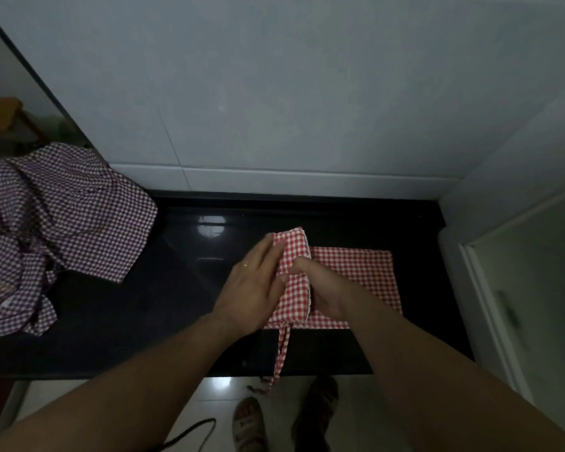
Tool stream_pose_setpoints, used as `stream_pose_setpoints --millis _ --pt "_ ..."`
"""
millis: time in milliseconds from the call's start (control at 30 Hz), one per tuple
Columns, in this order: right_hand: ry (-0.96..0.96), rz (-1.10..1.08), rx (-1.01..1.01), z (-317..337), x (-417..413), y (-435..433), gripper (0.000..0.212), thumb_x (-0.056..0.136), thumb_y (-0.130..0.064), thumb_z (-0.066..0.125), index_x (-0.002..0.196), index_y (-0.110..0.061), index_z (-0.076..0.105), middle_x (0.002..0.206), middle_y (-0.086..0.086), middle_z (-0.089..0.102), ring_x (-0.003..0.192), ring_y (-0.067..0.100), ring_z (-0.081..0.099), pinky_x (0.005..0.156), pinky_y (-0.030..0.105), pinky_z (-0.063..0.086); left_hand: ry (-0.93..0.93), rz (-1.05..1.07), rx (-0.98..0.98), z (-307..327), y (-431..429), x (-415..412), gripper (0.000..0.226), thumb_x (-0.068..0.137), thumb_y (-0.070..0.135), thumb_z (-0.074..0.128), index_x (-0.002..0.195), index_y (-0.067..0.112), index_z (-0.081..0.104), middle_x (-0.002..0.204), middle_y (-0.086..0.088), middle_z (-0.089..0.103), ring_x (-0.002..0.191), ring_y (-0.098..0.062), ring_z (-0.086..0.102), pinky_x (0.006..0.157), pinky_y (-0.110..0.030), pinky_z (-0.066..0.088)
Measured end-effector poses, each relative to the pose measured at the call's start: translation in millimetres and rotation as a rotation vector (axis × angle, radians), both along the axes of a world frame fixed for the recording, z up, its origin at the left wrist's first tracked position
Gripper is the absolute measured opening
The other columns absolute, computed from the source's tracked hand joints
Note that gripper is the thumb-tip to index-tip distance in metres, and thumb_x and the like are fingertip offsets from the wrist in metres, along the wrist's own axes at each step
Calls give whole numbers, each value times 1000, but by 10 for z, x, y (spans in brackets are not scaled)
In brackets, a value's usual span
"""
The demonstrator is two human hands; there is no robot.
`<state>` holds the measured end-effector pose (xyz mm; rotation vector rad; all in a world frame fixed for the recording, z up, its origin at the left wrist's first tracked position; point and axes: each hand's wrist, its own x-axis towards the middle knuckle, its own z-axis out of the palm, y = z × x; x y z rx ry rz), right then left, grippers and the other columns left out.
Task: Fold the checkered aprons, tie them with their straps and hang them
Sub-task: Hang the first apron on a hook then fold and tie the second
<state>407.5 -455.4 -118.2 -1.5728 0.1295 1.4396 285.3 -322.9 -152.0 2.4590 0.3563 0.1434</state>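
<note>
On the table, whose left end carries the purple apron, we see the red apron right of its middle, its roll running front to back, flat rest toward the right end, left hand flat on the roll, right hand curled round it, strap hanging over the front edge.

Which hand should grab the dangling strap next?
Probably left: the left hand lies flat on the rolled red checkered apron, close to the strap; the right hand grips it.
</note>
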Motion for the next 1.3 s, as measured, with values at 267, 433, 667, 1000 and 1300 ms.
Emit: stream_pose_setpoints --millis 267,433,667,1000,1300 --pt "-602 110 -144 -167 -85 -303 37 104 -45 54 137 -30 61 125 -10 69 105 7 66 87 31 53 245 -67 111 -333 -14 -18 71 108 63 15 166 30 -8 174 7 -14 159 -10 -16 131 -49 -1" --pt "-590 102 -181 -233 -31 -308 35 105 -41 50 132 -26 67 118 -6 72 102 13 68 91 36 54 191 -196 244 -253 -46 132 69 108 62 17 166 33 -7 174 4 -13 158 -11 -19 130 -45 -8" --pt "-807 310 -346 -295 -45 -390 34 101 -39 48 90 -18 72 85 1 71 80 23 69 78 43 58 255 -266 293 -389 -30 179 68 107 62 19 164 39 -11 174 3 -15 158 -15 -23 129 -50 -7" --pt "-1158 299 -427 -366 52 -341 46 91 -43 70 127 -20 52 122 4 64 105 25 65 91 43 55 208 -302 354 -467 14 174 65 106 62 22 165 43 0 175 -3 -7 159 -21 -20 129 -54 -3" --pt "-1069 335 -267 -383 -319 -478 8 104 -28 53 111 -32 52 115 -7 59 95 9 59 83 31 52 255 384 -129 -170 -71 108 86 95 66 55 160 19 27 156 -12 40 141 -32 43 116 -51 40"
